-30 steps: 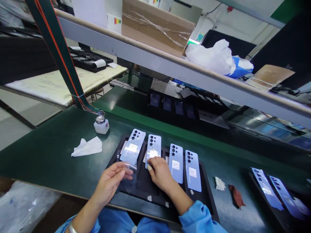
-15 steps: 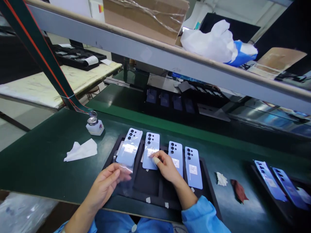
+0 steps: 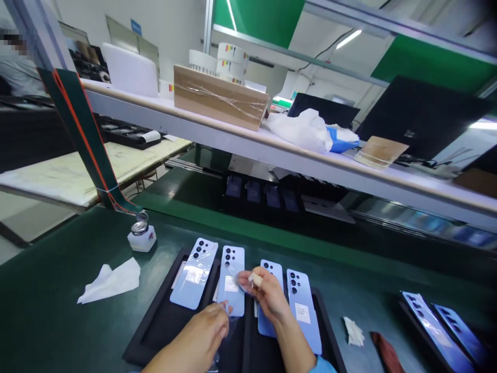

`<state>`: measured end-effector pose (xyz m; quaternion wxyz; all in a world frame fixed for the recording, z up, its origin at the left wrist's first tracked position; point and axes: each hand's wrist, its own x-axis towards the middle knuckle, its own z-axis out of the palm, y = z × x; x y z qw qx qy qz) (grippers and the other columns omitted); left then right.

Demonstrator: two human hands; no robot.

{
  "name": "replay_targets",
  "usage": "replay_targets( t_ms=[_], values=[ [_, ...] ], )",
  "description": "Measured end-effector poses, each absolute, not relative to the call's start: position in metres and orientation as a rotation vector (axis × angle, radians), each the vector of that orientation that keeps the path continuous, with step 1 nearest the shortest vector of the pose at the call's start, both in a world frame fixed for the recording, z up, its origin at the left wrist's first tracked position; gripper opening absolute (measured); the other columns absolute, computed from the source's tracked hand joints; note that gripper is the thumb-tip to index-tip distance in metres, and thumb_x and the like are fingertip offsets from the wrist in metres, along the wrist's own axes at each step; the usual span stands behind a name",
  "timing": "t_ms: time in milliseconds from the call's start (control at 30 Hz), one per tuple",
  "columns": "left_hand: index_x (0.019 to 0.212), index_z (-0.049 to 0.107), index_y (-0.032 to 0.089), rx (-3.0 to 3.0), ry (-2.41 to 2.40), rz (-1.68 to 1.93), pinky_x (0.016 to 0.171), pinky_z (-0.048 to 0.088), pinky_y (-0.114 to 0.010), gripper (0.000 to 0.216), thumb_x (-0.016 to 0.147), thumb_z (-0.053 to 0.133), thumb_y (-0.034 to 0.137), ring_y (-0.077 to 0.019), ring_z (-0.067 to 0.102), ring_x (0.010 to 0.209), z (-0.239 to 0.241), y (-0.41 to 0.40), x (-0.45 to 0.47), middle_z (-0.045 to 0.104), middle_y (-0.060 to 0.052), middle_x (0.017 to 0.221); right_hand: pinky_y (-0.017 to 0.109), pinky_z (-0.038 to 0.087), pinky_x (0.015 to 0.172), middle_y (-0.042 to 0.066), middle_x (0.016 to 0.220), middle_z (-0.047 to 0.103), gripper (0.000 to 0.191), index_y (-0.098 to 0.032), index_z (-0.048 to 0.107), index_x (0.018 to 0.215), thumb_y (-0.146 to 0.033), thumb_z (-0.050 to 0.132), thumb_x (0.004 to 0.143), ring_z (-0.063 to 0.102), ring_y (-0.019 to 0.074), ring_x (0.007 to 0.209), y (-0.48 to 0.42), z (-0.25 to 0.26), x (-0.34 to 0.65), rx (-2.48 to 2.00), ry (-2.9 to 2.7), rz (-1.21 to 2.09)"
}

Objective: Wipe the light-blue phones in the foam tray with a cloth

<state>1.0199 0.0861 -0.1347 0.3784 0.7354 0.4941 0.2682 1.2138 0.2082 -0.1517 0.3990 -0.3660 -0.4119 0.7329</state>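
Note:
Four blue phones lie back-up on a black tray (image 3: 145,336). Over the lower end of the second phone (image 3: 228,298), my left hand (image 3: 207,329) is closed in a pinch on a clear film (image 3: 233,325). My right hand (image 3: 267,295), with a pale cover on one finger, pinches at the same phone's right edge; a see-through sheet shows faintly by its fingertips. It partly hides the third phone (image 3: 266,326). To the left rests the first phone (image 3: 194,280), tilted, with glossy film on it; at the right is the fourth phone (image 3: 305,316). White labels are on their backs.
A white cloth (image 3: 111,282) and a pump bottle (image 3: 142,238) are on the left of the green bench. Crumpled white paper (image 3: 353,331), a dark red scrap (image 3: 386,352) and more phones (image 3: 430,321) lie right. A loaded shelf (image 3: 233,137) crosses above.
The view has tilted up, showing more of the shelf. My left hand has moved right with the film to the second phone's lower end; my right hand has lifted slightly off its label.

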Motion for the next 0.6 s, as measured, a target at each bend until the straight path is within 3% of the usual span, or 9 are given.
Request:
replay_targets(
  t_ms=[133, 200, 267, 400, 500, 600],
  values=[
    [0.088, 0.054, 0.021, 1.935, 1.260, 0.603, 0.115, 0.033, -0.037, 0.022, 0.097, 0.034, 0.019, -0.0245, 0.054, 0.126, -0.132, 0.085, 1.022, 0.064, -0.014, 0.115, 0.045, 0.052, 0.093, 0.011, 0.103, 0.075, 0.032, -0.019, 0.064, 0.080, -0.034, 0.087, 0.063, 0.071, 0.0267, 0.099, 0.230, -0.137, 1.243, -0.806, -0.715, 1.667],
    [0.092, 0.056, 0.021, 1.927, 1.258, 0.594, 0.117, 0.031, -0.037, 0.021, 0.097, 0.035, 0.021, -0.0255, 0.049, 0.132, -0.134, 0.085, 1.022, 0.062, -0.015, 0.125, 0.049, 0.047, 0.102, 0.010, 0.106, 0.075, 0.029, -0.020, 0.065, 0.081, -0.034, 0.084, 0.064, 0.070, 0.0267, 0.106, 0.236, -0.129, 1.261, -0.777, -0.628, 1.487],
    [0.091, 0.056, 0.021, 1.897, 1.247, 0.661, 0.114, 0.033, -0.037, 0.022, 0.098, 0.036, 0.025, -0.0257, 0.051, 0.129, -0.139, 0.084, 1.022, 0.063, -0.014, 0.122, 0.051, 0.039, 0.110, 0.009, 0.112, 0.073, 0.024, -0.021, 0.064, 0.083, -0.034, 0.081, 0.070, 0.066, 0.0266, 0.114, 0.232, -0.121, 1.275, -0.759, -0.671, 1.295],
    [0.083, 0.057, 0.022, 1.590, 1.246, 0.973, 0.092, 0.046, -0.034, 0.033, 0.100, 0.037, 0.042, -0.0235, 0.062, 0.094, -0.153, 0.083, 1.021, 0.066, -0.007, 0.093, 0.056, 0.030, 0.115, 0.010, 0.130, 0.065, 0.017, -0.022, 0.060, 0.081, -0.036, 0.070, 0.085, 0.053, 0.0309, 0.131, 0.194, -0.110, 1.271, -0.714, -1.139, 1.101],
    [0.091, 0.064, 0.021, 1.242, 1.181, 1.211, 0.091, 0.045, -0.035, 0.042, 0.096, 0.043, 0.057, -0.0248, 0.061, 0.093, -0.158, 0.080, 1.019, 0.067, -0.006, 0.092, 0.061, 0.024, 0.116, 0.011, 0.137, 0.060, 0.013, -0.022, 0.061, 0.088, -0.034, 0.058, 0.094, 0.045, 0.0319, 0.137, 0.155, -0.107, 1.243, -0.719, -1.750, 1.142],
    [0.100, 0.068, 0.023, 0.922, 0.998, 1.335, 0.090, 0.045, -0.035, 0.049, 0.089, 0.051, 0.067, -0.0250, 0.061, 0.095, -0.158, 0.073, 1.016, 0.068, -0.006, 0.097, 0.063, 0.012, 0.118, 0.008, 0.142, 0.056, 0.011, -0.025, 0.064, 0.093, -0.036, 0.061, 0.093, 0.035, 0.0326, 0.143, 0.130, -0.107, 1.209, -0.545, -2.364, 1.133]
  ],
)
